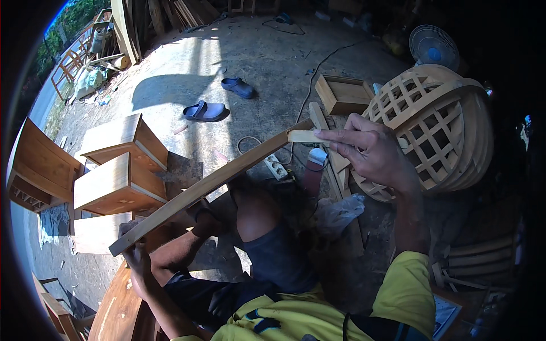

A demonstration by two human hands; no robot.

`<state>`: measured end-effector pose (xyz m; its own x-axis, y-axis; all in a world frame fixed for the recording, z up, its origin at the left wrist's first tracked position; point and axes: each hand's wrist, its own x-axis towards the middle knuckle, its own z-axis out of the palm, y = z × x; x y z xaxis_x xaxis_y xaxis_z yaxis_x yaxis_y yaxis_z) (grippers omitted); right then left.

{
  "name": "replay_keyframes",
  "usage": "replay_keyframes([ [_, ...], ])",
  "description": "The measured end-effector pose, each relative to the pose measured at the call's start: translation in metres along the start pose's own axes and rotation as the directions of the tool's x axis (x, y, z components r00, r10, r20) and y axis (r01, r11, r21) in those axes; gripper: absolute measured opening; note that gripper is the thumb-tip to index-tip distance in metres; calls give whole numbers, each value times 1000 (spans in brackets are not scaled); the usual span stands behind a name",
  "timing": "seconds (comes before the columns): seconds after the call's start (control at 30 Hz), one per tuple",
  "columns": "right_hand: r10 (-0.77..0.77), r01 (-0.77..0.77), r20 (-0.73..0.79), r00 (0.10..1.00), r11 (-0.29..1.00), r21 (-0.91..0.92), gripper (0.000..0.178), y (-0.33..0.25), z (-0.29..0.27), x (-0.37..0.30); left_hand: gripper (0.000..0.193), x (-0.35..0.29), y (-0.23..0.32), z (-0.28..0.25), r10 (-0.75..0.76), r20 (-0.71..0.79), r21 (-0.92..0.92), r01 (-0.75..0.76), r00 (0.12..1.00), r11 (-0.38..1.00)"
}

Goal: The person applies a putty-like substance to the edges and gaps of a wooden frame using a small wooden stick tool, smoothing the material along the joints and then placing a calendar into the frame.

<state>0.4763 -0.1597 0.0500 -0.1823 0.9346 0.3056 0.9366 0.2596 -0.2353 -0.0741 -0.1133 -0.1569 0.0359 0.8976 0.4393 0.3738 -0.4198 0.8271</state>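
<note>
A long, narrow wooden bar (210,183) slants across the view, its near end low on the left and its far end higher up near the middle. My left hand (137,258) is closed round the near end from below. Between the thumb and fingers of my right hand (372,149) is a short, pale wooden strip (304,136). The strip's tip touches or overlaps the bar close to its far end; whether it sits in a notch I cannot tell. My bent legs show beneath the bar.
Several wooden drawers (105,181) stand on the left. A round wooden lattice frame (429,128) is at right, near a fan (433,46). Blue clogs (205,111), a white power strip (275,167), a cable and a plastic bag (340,215) lie on the concrete floor (273,62).
</note>
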Motion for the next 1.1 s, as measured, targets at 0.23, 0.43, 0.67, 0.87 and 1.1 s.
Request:
replay_keyframes([
  [0.23,48,-47,61,997,999,-14,32,5,-20,7,58,5,19,11,17,27,-22,-16,999,1000],
  [0.43,-84,84,59,995,996,-3,40,5,-16,14,58,1,15,10,15,-20,21,-15,1000,1000],
  [0.67,-57,68,145,988,995,-76,30,-6,-29,23,62,3,14,6,16,40,-14,-16,999,1000],
  [0.87,-100,118,160,982,987,-111,31,9,-38,33,61,2,17,11,-39,-42,9,39,998,999],
  [1.1,-155,154,136,979,988,16,31,0,-32,33,60,0,13,4,-68,0,-15,68,998,998],
])
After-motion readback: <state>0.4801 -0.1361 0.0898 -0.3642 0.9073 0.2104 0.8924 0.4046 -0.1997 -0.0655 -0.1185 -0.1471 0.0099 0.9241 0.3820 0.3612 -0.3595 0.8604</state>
